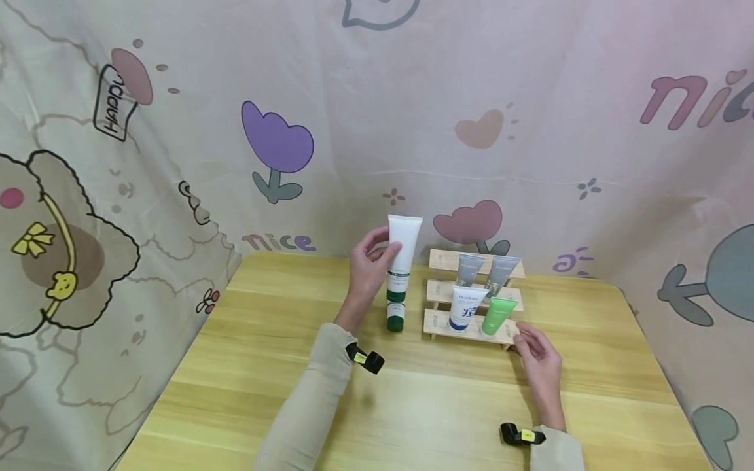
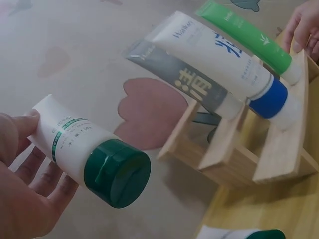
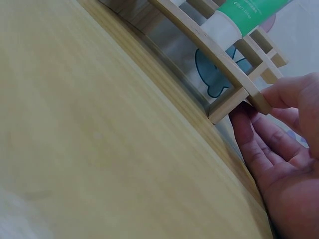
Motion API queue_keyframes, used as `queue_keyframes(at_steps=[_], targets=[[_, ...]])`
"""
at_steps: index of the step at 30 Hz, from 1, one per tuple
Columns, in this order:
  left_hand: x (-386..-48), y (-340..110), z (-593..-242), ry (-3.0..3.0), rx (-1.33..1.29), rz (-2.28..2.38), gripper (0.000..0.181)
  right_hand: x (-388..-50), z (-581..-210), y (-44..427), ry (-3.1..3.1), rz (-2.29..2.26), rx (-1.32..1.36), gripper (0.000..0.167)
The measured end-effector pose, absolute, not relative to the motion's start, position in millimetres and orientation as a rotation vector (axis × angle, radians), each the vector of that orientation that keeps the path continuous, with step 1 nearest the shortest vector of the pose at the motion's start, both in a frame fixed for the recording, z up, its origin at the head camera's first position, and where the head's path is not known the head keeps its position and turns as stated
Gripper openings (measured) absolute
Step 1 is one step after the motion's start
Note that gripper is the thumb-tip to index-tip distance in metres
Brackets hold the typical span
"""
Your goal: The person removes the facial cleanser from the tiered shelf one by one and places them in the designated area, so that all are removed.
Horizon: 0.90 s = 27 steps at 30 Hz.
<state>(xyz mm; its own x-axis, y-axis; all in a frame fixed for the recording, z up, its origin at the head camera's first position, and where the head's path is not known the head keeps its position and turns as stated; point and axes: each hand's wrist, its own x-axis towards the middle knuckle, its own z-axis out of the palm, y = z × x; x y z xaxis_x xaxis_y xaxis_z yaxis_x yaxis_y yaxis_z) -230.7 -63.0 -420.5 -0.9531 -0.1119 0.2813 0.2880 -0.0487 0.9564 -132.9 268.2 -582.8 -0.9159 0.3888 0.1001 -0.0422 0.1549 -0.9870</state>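
Note:
My left hand (image 1: 370, 273) grips a white tube with a dark green cap (image 1: 404, 245), held cap down above the table; in the left wrist view the fingers wrap the upper end of this tube (image 2: 70, 134). A second white tube with a green cap (image 1: 396, 315) stands just below it, partly hidden. To the right is a three-tier wooden rack (image 1: 437, 320). My right hand (image 1: 538, 363) pinches the right end of its lowest tier, thumb on top and fingers underneath in the right wrist view. The lowest tier bears a white tube with a blue cap (image 1: 466, 306) and a green tube (image 1: 498, 315).
Two grey tubes (image 1: 469, 268) stand on the rack behind the front pair. The wood-grain table (image 1: 283, 314) ends at a patterned cloth backdrop (image 1: 365, 131). Black wrist cameras (image 1: 365, 358) sit on both sleeves.

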Motion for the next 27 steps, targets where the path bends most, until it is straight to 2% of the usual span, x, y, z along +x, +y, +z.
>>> queue_keyframes(at_steps=[27], targets=[[-230,-105,-496,-1.966,0.177,-2.053,0.035,-135,-583,266,-2.11,1.805,-0.347,0.031]])
